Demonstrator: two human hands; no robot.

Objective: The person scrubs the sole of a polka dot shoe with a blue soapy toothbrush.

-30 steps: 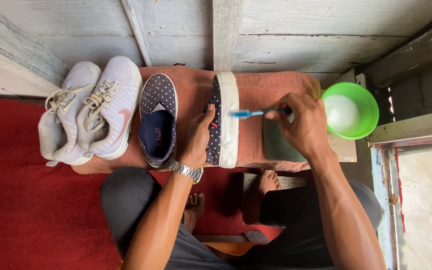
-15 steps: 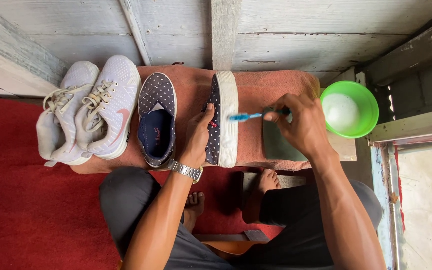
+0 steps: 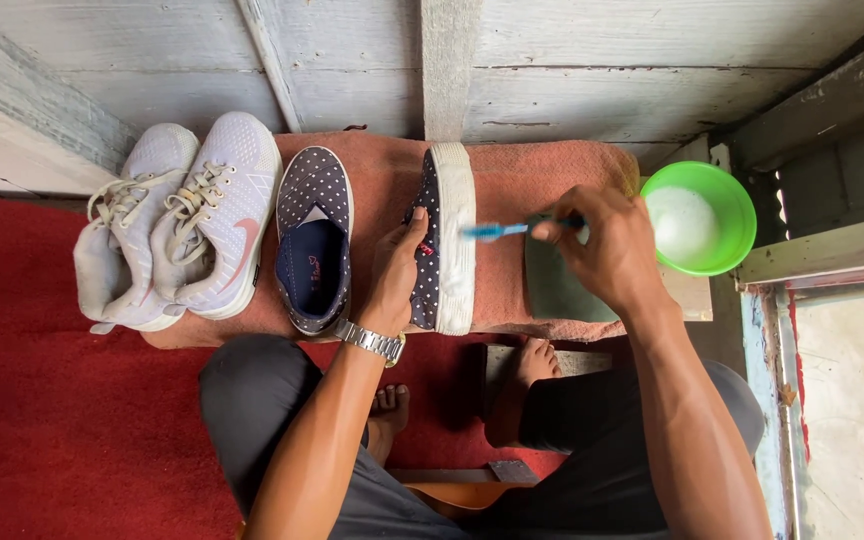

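- The right hand [image 3: 607, 250] is closed around a blue toothbrush [image 3: 500, 231]. The fingers pinch the handle so the brush end points left, right at the white sole.
- The brush end touches the white rubber edge of a dotted slip-on shoe [image 3: 442, 240]. That shoe is tipped on its side, so the sole faces the brush.
- The left hand [image 3: 392, 270] is wrapped over the dark dotted top of that shoe and presses it down. It looks like this keeps the shoe from sliding while it gets brushed. A silver watch [image 3: 372, 342] sits on that wrist.
- The shoe lies on an orange-pink towel [image 3: 542, 165], likely there to catch drips.
- Just to the left, the other dotted shoe [image 3: 314, 240] sits flat with its opening up.
- Farther left, two pale sneakers [image 3: 177, 225] lie side by side, partly on the red carpet [image 3: 42, 420].
- A green bowl [image 3: 737, 205] with white stuff in it sits close by the right hand, easy to reach.
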